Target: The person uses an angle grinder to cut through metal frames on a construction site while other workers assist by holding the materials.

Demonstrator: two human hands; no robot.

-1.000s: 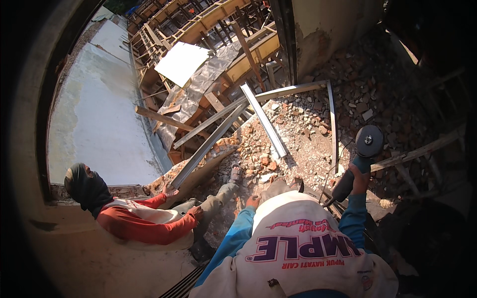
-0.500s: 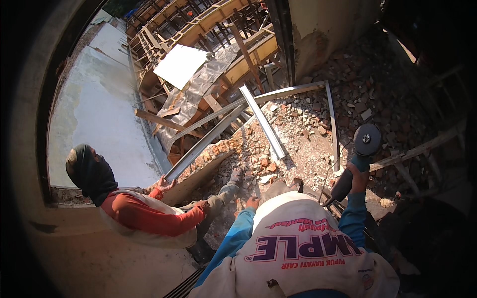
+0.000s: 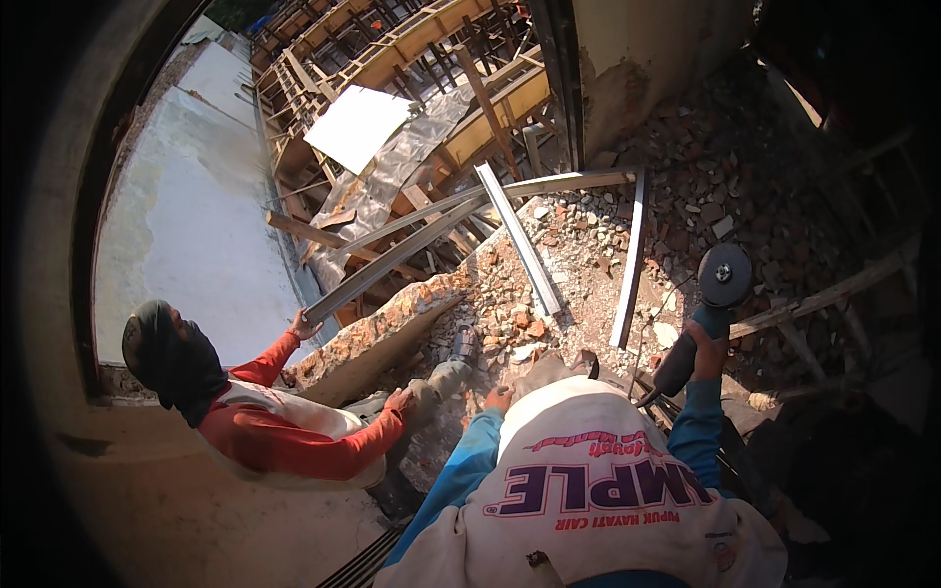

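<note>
My right hand [image 3: 708, 353] is closed around the body of an angle grinder [image 3: 683, 358]. Its round dark disc [image 3: 725, 274] points away from me and touches no metal. At the left of my body, my left hand [image 3: 499, 398] rests by my knee with nothing seen in it; its fingers show only small. Ahead, a light metal channel [image 3: 532, 257] lies over the rubble. A co-worker in red sleeves [image 3: 284, 431] holds the end of a long metal channel [image 3: 392, 257] with one hand [image 3: 305, 324]. A bent metal length [image 3: 632, 260] hangs from that channel's far end.
Broken brick and rubble [image 3: 588, 255] cover the ground ahead. A broken wall edge [image 3: 387, 328] runs beside the co-worker. Beyond lie timber formwork [image 3: 392, 49] and a white board [image 3: 359, 128]. A wooden pole [image 3: 833, 289] crosses at right.
The co-worker's hand has moved left and away with the long channel. The lower end of the bent metal length has swung left. My hands and the grinder have hardly moved.
</note>
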